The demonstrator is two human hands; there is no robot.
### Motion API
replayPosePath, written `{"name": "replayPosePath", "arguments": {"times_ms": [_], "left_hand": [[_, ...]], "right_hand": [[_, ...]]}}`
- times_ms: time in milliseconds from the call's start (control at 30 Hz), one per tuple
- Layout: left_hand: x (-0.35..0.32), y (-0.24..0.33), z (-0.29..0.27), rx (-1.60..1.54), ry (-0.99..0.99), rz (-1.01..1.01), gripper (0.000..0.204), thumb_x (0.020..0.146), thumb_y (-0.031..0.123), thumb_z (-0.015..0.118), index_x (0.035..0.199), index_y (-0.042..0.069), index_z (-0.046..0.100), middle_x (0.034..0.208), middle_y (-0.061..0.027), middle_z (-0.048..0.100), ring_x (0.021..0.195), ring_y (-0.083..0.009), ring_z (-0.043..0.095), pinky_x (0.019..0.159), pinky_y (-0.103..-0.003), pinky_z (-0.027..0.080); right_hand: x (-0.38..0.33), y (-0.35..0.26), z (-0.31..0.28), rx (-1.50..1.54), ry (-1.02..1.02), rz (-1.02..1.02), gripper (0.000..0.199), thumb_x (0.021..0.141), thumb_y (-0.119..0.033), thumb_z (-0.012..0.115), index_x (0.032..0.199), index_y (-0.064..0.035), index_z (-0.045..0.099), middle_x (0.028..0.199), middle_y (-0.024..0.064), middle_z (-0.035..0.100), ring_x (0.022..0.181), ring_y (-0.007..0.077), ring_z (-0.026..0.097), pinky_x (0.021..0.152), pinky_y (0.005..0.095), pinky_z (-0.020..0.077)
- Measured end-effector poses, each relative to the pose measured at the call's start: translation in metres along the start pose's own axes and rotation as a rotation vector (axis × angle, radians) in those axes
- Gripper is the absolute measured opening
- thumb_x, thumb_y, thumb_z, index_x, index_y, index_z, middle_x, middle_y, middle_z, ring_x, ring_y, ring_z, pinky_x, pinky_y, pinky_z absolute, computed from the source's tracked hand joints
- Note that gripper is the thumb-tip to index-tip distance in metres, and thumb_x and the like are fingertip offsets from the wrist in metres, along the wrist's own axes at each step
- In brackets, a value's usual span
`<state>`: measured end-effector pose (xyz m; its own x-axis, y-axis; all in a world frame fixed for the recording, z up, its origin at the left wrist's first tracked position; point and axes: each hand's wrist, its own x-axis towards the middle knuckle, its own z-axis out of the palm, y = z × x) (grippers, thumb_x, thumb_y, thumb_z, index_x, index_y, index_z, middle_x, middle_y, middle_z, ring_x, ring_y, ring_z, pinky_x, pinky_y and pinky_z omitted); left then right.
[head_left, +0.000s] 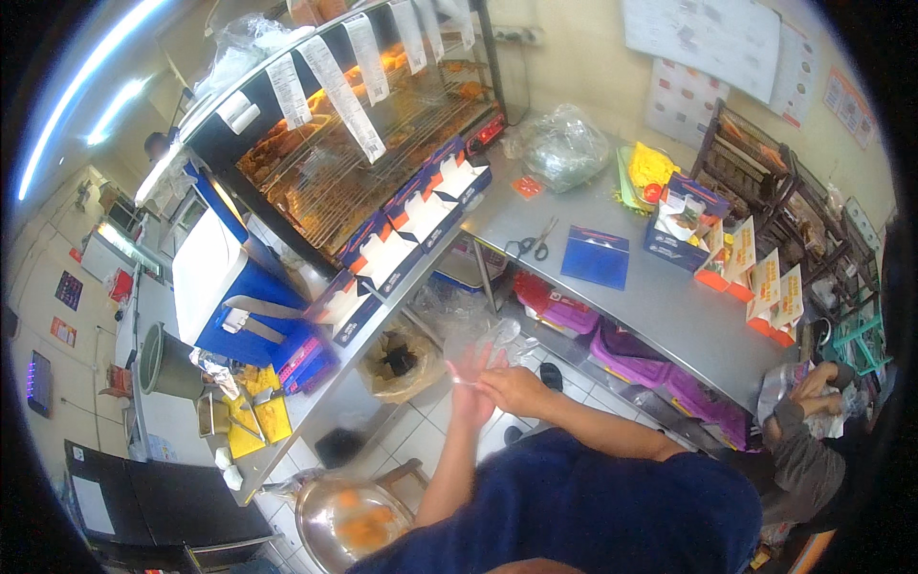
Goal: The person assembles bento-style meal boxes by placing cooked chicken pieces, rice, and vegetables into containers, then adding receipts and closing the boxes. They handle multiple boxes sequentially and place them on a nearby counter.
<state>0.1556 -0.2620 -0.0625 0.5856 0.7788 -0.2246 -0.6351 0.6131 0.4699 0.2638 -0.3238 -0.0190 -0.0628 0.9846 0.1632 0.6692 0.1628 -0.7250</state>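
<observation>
The right hand (512, 387) pinched the cuff of a clear plastic glove (475, 359) at the wrist, fingers pointing up, over the open, spread left hand (469, 387).

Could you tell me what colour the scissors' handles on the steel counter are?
Black, on the scissors, head view.

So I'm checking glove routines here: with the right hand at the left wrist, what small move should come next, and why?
Probably a tug of the cuff toward the wrist. The left hand is raised with fingers spread inside a thin clear glove, and the right hand pinches at its wrist edge. The film looks loose and crumpled above the fingers, so it seems not fully seated yet.
</observation>
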Motion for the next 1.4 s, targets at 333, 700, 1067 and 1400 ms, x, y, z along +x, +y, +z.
{"name": "replayPosePath", "arguments": {"times_ms": [333,700,1067,1400], "left_hand": [[0.092,-0.002,-0.023,0.442,0.366,0.239,0.078,0.091,0.066,0.025,0.148,0.013,0.016,0.152,-0.0094,0.019,0.14,-0.0264,0.015,0.113,-0.042,0.004],[0.152,0.018,0.074,-0.39,-0.073,0.074,0.082,0.084,0.07,0.038,0.142,0.012,0.034,0.152,-0.0111,0.021,0.139,-0.0278,0.02,0.113,-0.05,0.01],[0.192,-0.018,0.174,-0.472,-0.615,-0.356,0.09,0.079,0.079,0.029,0.145,0.017,0.027,0.153,-0.018,0.008,0.139,-0.0404,0.011,0.112,-0.056,0.004],[0.28,-0.015,0.209,-0.304,-0.759,-0.091,0.092,0.079,0.081,0.019,0.147,0.019,0.02,0.152,-0.0185,0.013,0.138,-0.0377,0.018,0.112,-0.055,0.001]], "right_hand": [[0.018,0.038,0.011,0.077,-0.051,-0.073,0.017,0.089,-0.021,0.052,0.086,-0.0048,0.055,0.079,0.0168,0.06,0.074,0.0378,0.059,0.065,0.0458,0.0462],[0.057,0.084,-0.054,0.322,0.234,-0.076,0.022,0.094,-0.024,0.05,0.099,-0.0036,0.056,0.075,0.0118,0.059,0.064,0.0226,0.06,0.059,0.0388,0.0471],[0.128,0.194,-0.037,1.225,-0.113,0.248,0.04,0.092,-0.036,0.05,0.121,-0.0084,0.047,0.119,0.0129,0.047,0.102,0.023,0.048,0.086,0.039,0.0413],[0.198,0.256,-0.069,0.853,-0.369,0.098,0.027,0.087,-0.03,0.058,0.104,-0.0088,0.055,0.094,0.0115,0.058,0.082,0.0205,0.057,0.072,0.0353,0.0463]]}}
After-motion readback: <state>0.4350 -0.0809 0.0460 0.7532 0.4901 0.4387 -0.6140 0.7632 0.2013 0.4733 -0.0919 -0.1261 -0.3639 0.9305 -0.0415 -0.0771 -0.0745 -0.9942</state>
